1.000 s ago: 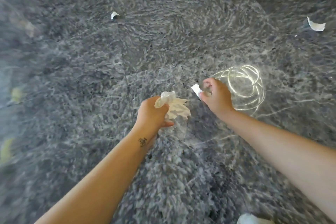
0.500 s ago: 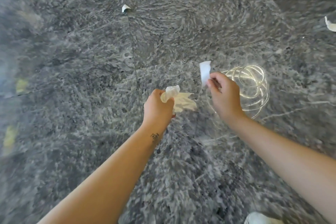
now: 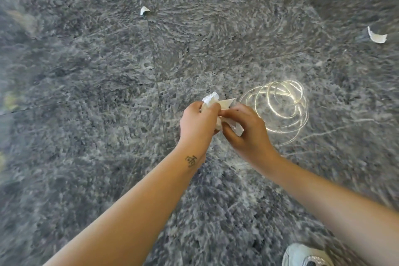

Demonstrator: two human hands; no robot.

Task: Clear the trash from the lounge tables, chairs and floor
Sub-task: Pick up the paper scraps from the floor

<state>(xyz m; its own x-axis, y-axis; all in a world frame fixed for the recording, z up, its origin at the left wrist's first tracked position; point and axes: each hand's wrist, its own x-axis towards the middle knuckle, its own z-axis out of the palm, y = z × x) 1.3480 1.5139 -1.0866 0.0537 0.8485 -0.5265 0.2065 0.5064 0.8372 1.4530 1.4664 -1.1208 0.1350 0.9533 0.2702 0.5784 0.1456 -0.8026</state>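
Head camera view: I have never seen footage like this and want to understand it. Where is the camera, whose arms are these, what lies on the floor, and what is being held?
There is no machine here. A person wears one wide camera on the head, and it looks down at their own two bare arms. The left hand grips a crumpled white paper wad. The right hand meets it and pinches a flat white paper scrap against that wad. Below is a grey speckled stone floor. On it lie a small curled white paper scrap far ahead and a torn white paper piece at the upper right. The bright looped rings beside the right hand may be a reflection; I cannot tell. A pale shoe shows at the bottom edge.
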